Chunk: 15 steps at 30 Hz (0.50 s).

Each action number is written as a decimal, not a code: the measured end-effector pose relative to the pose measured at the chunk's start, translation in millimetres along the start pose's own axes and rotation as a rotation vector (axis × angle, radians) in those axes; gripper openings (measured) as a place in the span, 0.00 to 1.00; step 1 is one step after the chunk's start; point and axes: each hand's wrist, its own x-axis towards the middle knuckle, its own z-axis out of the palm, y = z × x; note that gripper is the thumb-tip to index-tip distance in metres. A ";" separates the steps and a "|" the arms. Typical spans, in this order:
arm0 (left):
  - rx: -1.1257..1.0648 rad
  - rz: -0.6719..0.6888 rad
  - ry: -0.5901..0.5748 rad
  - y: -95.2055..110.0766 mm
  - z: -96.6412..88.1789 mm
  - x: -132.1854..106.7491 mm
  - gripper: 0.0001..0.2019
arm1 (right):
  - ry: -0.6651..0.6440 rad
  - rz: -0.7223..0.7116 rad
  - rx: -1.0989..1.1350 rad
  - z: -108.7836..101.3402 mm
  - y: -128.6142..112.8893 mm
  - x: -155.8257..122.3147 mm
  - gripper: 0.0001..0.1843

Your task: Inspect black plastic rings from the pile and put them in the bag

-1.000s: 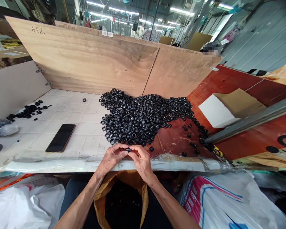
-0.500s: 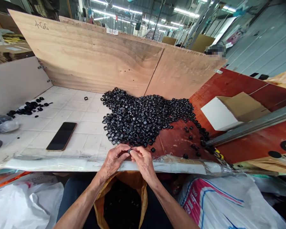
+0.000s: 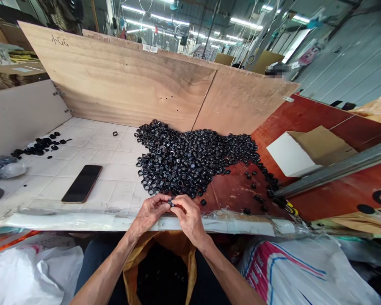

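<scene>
My left hand (image 3: 151,213) and my right hand (image 3: 188,217) meet above the table's front edge. Between their pinched fingertips is a small black ring-like part (image 3: 170,203), mostly covered by the fingers. Just beyond my hands spreads a large pile of black ring-shaped parts (image 3: 184,156), reaching back to the wooden board. A single black piece (image 3: 203,202) lies to the right of my right hand. Under my wrists an orange-brown sack (image 3: 193,271) gapes between my legs, with dark contents that I cannot make out singly.
A phone (image 3: 82,184) lies left of the pile, with scattered black pieces (image 3: 40,145) farther left. A plywood board (image 3: 130,84) walls the back. On the right are a cardboard box (image 3: 290,156) and a slanting metal bar (image 3: 336,169). A printed white sack (image 3: 292,271) stands below.
My fingertips have shifted slightly around the small black part, and my right hand's fingers are bent a little more. The whole view has tilted slightly; the pile looks the same.
</scene>
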 end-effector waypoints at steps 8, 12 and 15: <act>-0.021 0.017 0.048 2.8 3.7 -0.6 0.15 | 0.148 0.385 0.236 14.5 15.3 -3.1 0.12; 0.017 0.008 0.061 4.7 4.1 -0.7 0.15 | 0.094 0.205 0.052 12.0 11.4 -2.6 0.08; 0.025 -0.023 0.030 8.4 3.3 -1.1 0.15 | 0.038 -0.042 -0.061 5.8 7.6 -1.5 0.10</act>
